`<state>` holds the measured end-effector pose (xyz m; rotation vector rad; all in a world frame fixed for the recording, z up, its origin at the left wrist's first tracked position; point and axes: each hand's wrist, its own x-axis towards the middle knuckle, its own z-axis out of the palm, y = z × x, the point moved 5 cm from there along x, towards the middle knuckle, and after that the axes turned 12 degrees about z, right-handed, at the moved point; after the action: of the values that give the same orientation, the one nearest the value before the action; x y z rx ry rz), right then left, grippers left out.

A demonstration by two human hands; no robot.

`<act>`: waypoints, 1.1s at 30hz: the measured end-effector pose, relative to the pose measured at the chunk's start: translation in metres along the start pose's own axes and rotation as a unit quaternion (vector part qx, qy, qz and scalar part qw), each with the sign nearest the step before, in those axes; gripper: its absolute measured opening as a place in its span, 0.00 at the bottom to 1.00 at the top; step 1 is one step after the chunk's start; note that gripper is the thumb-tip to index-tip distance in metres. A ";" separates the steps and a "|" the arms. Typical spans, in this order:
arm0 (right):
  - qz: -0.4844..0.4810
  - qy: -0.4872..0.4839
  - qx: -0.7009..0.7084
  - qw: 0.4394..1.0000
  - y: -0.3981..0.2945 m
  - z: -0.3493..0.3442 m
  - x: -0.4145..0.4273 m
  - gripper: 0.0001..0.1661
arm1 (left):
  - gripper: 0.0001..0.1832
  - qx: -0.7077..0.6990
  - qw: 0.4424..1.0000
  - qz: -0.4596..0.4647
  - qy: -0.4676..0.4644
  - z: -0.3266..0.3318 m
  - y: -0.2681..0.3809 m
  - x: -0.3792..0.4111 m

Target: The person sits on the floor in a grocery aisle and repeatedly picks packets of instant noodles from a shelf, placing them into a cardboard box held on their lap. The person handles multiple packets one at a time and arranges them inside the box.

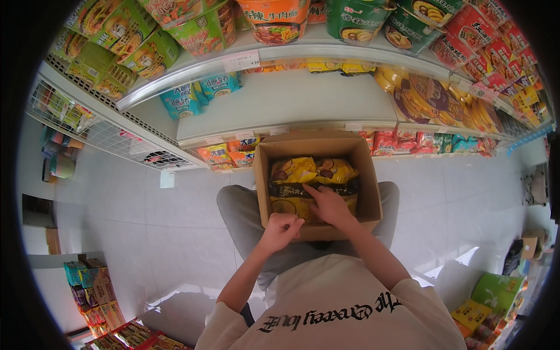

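Observation:
An upright cardboard box [261,188] with an open top sits between my knees. Inside it are yellow packs of instant noodles [294,168], some with a dark band bearing writing. My right hand [329,204] reaches over the near side into the box, index finger extended onto or just above the dark band, other fingers curled; I see nothing held. My left hand [282,229] is curled into a loose fist at the box's near left rim, with nothing visible in it. Whether it touches the rim is hard to tell.
Ahead, a shelf [297,98] holds blue noodle packs [181,101] and yellow noodle bowls [431,98]. Cup noodles [273,22] line the shelf above. Orange packs [238,151] stand low behind the box. A wire rack [118,135] is at left, stacked cartons [103,284] at lower left.

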<state>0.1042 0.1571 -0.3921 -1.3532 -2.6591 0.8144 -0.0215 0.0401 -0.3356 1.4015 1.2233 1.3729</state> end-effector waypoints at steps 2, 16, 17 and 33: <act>0.003 -0.002 -0.011 1.000 -0.004 -0.004 -0.001 0.38 | 0.20 0.006 1.000 -0.007 -0.004 0.000 0.001 0.000; 0.112 0.067 0.052 0.990 0.017 -0.022 -0.012 0.47 | 0.21 0.012 0.996 -0.077 0.035 0.009 -0.009 0.001; 0.101 0.085 0.062 0.989 0.013 -0.028 -0.017 0.46 | 0.21 0.022 0.996 -0.083 0.037 0.008 -0.006 0.000; 0.100 0.143 0.124 0.977 0.038 -0.087 -0.071 0.19 | 0.18 0.291 0.910 0.284 0.085 -0.001 0.146 0.172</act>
<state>0.1994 0.1581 -0.3220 -1.5521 -2.1533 0.8610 -0.0179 0.1779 -0.1564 2.2278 1.4838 1.6071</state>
